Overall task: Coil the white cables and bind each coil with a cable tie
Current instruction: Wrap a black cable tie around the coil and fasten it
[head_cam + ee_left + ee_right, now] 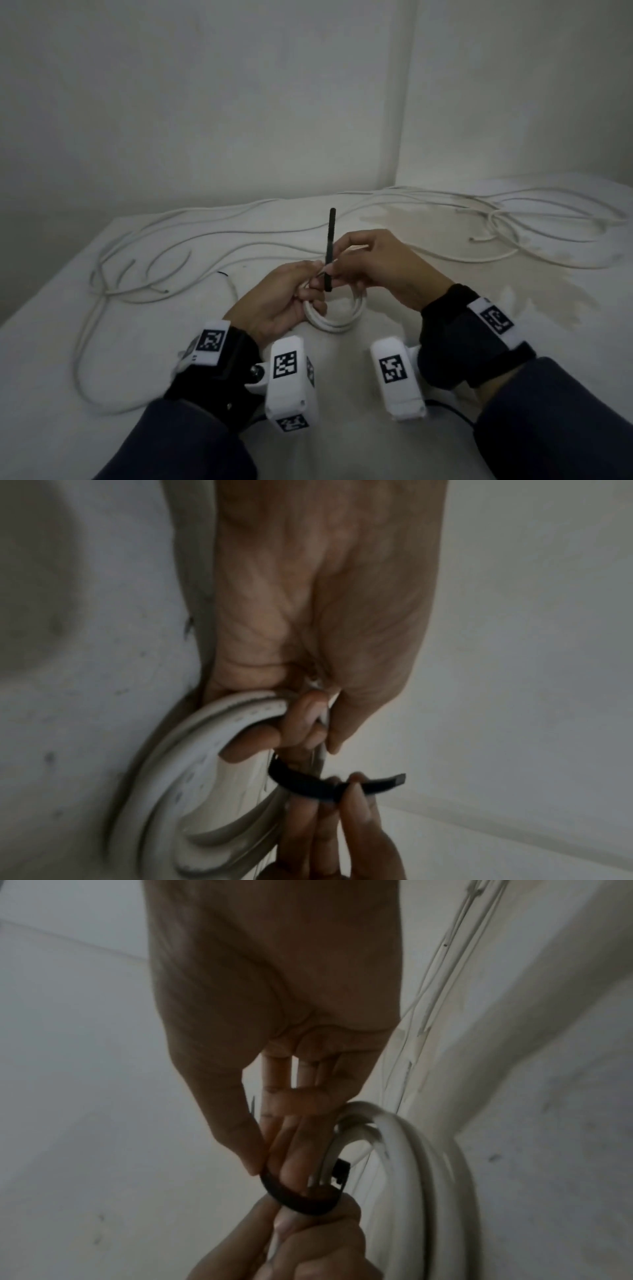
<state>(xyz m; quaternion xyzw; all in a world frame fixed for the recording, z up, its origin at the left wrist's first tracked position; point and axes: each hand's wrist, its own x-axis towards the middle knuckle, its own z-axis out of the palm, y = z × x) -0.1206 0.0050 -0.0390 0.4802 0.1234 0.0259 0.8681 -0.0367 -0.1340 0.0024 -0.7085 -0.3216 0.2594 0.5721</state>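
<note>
**Tie wrapped round the coil, not yet cinched**

The small round coil of white plastic-sheathed cable (337,317) stands nearly on edge on the white cloth-covered table (102,342), its lower rim touching the cloth and its top gathered in the left hand (284,301). That hand's fingers curl round the bundled turns, holding them together. The right hand (380,265), just beside the coil's top on the other side, pinches the thin black plastic cable tie (330,250) between thumb and fingertips (354,791).

The tie's long axis runs almost upright in the head view: its free tail points up and away from the coil towards the wall, while its lower part bends round the turns. The wrist views show the strap curving under the bundle; its square head (341,1171) sits against the coil's strands. Whether the tail is already through the head, I cannot tell.

The risks, as I judge them:
- If the left hand slackens, the springy turns may fan apart.
- If the tie closes on only some strands, the coil will loosen.
- A pinch far along the tail may let the strap twist.

Loose white cables (513,219) lie well beyond the coil, uncoiled.
</note>
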